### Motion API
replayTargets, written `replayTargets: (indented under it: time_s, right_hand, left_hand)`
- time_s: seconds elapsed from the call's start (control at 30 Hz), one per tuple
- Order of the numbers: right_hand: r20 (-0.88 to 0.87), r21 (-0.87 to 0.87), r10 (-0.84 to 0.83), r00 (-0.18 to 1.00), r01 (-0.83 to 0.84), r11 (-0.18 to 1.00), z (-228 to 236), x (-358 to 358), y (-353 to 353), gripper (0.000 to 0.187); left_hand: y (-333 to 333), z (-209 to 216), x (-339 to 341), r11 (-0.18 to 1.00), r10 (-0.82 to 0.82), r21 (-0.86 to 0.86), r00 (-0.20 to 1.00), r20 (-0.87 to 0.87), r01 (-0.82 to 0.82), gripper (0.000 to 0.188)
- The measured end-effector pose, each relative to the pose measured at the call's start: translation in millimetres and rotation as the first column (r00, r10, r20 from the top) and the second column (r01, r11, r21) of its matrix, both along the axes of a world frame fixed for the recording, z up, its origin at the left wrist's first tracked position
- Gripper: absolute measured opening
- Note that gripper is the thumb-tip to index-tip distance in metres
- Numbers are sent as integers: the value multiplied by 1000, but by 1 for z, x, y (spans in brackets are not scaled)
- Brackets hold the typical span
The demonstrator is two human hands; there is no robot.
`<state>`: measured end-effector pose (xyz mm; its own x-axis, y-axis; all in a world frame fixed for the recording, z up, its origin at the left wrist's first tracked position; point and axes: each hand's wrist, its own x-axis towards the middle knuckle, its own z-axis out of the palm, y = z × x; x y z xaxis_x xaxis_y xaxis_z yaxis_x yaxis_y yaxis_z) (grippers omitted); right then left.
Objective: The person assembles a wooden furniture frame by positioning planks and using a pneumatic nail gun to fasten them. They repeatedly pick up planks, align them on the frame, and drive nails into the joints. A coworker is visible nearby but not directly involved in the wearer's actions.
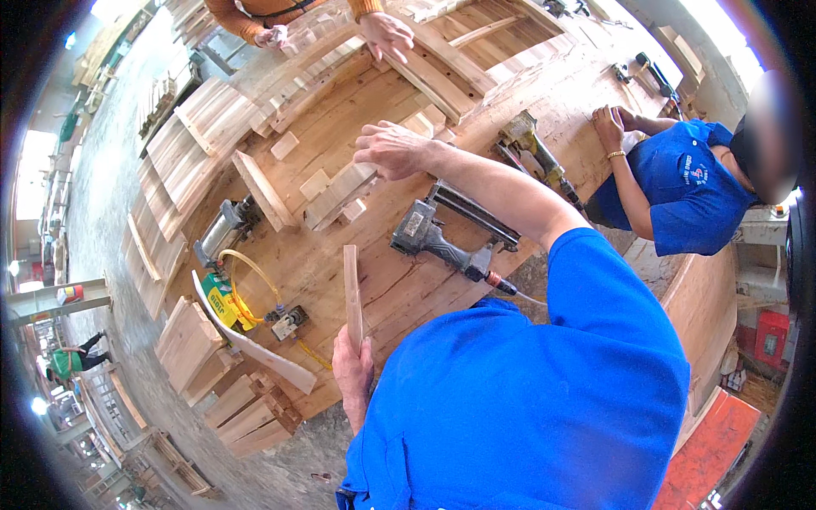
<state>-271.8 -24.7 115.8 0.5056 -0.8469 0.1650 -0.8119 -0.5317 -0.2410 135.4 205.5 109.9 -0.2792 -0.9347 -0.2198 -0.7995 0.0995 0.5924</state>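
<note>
My left hand (352, 367) is closed around the lower end of a narrow wooden strip (353, 293), which points away from me over the wooden workbench (382, 293). My right arm stretches across the bench. My right hand (393, 150) is above the far end of a short board (338, 197), its fingers loosely bent and partly apart, with nothing visible in them. Small wood blocks (314, 184) lie beside that board. A grey and black nail gun (438, 234) rests under my right forearm, and a longer board (262, 191) lies to the left.
Another nail gun (228, 228) with a yellow hose lies left, near a curved pale slat (255, 340). A yellowish nail gun (535, 149) lies right. Stacked planks (204, 127) line the left side. A co-worker in orange (297, 17) works opposite; another in blue (680, 183) stands right.
</note>
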Motion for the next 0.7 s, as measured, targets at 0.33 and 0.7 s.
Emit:
replayTargets:
  time_s: [0.33,0.7]
  right_hand:
    - [97,-115,6,995,5,993,-16,-22,4,28]
    - [40,-65,-17,999,20,998,-8,-26,9,25]
  left_hand:
    - [0,-3,1,999,43,32,999,-20,-42,52]
    - [-1,-6,3,999,34,34,999,-33,-33,52]
